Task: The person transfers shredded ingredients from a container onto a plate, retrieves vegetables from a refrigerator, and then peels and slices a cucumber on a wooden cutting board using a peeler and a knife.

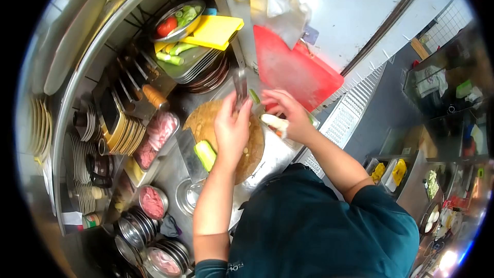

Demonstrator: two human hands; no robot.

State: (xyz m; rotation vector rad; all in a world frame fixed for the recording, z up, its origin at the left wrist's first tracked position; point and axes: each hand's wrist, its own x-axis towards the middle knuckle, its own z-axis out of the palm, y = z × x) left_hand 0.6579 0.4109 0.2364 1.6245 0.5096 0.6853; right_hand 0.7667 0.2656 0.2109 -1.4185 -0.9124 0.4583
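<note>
My left hand (232,126) is closed around a shiny metal tool (240,85) that points away from me over the round wooden board (200,117). To its right is my right hand (289,112), its fingers bent and apart. A small green piece (254,96) lies between the tool and my right fingertips. Beside my right palm is a white item (275,121), partly hidden, with a bit of orange under it. Left of my left wrist, a cut green vegetable (205,155) rests on a flat grey blade-like sheet (189,152) at the board's edge.
A red cutting board (296,69) leans at the back right. Stacked plates carry a yellow cloth (218,28) and a bowl of vegetables (177,20). At left are a meat tray (157,136), a knife rack and bowls of minced meat (153,202).
</note>
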